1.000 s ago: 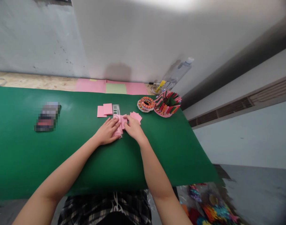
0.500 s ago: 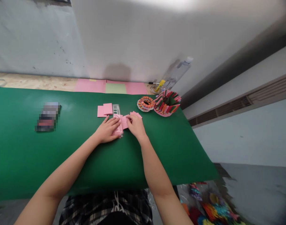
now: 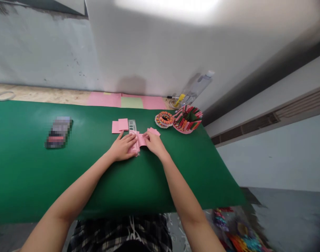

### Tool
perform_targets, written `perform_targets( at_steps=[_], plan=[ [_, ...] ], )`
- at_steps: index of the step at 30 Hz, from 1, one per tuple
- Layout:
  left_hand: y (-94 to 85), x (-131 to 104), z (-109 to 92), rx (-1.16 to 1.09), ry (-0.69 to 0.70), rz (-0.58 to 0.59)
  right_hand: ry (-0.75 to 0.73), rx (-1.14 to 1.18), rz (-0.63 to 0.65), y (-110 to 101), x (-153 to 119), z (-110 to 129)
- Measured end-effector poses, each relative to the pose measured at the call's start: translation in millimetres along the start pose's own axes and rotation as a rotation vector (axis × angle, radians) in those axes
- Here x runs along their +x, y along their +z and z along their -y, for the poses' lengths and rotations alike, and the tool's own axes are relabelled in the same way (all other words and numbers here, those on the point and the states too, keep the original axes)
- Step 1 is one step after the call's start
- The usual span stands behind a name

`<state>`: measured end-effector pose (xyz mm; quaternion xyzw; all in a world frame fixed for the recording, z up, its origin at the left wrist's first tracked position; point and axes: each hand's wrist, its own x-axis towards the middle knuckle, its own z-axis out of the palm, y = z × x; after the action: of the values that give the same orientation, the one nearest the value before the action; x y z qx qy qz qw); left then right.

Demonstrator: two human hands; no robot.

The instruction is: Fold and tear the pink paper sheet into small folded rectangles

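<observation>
My left hand [image 3: 123, 146] lies flat with spread fingers on a clear stencil ruler [image 3: 132, 125] and the pink paper around it. From under the ruler a pink paper piece [image 3: 142, 140] sticks out to the right, its free edge raised. My right hand [image 3: 153, 141] pinches that edge between thumb and fingers. Just behind the right hand are more small pink pieces [image 3: 155, 131], partly covered by it. Two pink squares [image 3: 123, 124] overlap on the green mat, left of the ruler's far end.
A phone-like pixelated object [image 3: 58, 132] lies at left. Round folded-paper pieces [image 3: 164, 119] and a folded-paper bowl [image 3: 188, 119] stand at back right. Behind them are a yellow glue stick [image 3: 180, 99], a plastic bottle [image 3: 200, 85] and a tape roll. Pink sheets [image 3: 104, 99] lie along the wall.
The pink paper held by my right hand has bent upward at its right edge. My left hand still presses the ruler. The whole view has shifted slightly.
</observation>
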<state>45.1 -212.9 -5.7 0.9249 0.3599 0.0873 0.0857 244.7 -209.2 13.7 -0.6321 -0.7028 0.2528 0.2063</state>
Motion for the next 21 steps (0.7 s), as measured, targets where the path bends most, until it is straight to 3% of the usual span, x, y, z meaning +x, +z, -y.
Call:
perform_targets(
  at_steps=[12,21],
  plan=[
    [-0.1,0.5,-0.5,0.003,-0.003,-0.020,-0.030,-0.123,-0.038,13.0,-15.5,8.8],
    [-1.5,1.2,-1.8,-0.003,-0.001,-0.012,0.020,-0.079,-0.075,16.6,-27.3,5.3]
  ],
)
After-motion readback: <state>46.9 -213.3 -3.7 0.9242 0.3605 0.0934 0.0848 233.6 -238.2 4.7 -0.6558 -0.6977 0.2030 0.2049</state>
